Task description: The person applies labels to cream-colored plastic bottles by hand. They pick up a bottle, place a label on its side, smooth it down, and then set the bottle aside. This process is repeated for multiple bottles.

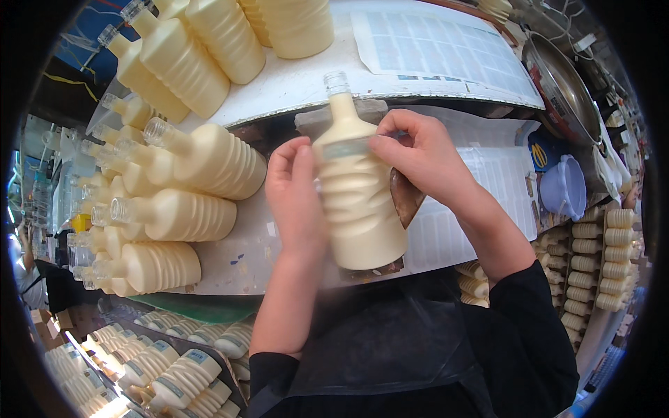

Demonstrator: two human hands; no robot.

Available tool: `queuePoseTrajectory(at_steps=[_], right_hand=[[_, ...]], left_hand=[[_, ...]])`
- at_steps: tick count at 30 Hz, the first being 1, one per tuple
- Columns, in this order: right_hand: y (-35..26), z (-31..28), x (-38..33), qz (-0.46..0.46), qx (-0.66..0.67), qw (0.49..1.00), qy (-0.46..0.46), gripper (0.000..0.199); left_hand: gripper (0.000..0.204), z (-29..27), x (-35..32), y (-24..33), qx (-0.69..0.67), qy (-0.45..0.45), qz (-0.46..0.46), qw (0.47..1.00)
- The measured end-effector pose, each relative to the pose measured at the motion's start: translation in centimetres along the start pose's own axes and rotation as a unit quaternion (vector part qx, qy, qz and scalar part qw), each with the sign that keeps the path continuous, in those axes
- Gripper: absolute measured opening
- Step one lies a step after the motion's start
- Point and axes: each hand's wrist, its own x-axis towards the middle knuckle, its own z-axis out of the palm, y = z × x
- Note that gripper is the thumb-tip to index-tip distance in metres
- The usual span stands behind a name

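Note:
A cream-coloured glass bottle (359,223) with a clear threaded neck and wavy ridges stands in front of me, tilted slightly. Across its shoulder is a thin greyish-green label strip (346,148), a little blurred. My right hand (418,146) pinches the strip's right end between thumb and fingers. On the bottle's other side is my left hand (296,188), its thumb and fingers closed close to the strip's left end. Whether those fingertips grip the film is too blurred to see. Behind the bottle's neck sits a grey block (373,110), and a brown wedge-shaped piece (404,198) shows beside its lower right.
Many cream bottles (160,268) lie stacked at the left, necks pointing outward; others (300,28) stand at the back. Label sheets (432,49) lie on the white table (293,87). At the right are a metal basin (568,87) and a lilac bucket (563,188). Labelled bottles (185,376) fill the lower left.

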Motion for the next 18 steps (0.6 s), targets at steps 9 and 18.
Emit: queuePoseTrajectory(at_steps=[9,18], right_hand=[[0.43,0.28,-0.01,-0.017,-0.001,1.0,0.016,0.017],[0.69,0.24,0.22,-0.03,-0.026,0.999,0.031,0.016]], left_hand=[[0.024,0.88,0.39,0.77,0.032,-0.059,-0.04,0.997],[0.03,0.54,0.35,0.63,-0.029,-0.084,-0.064,0.994]])
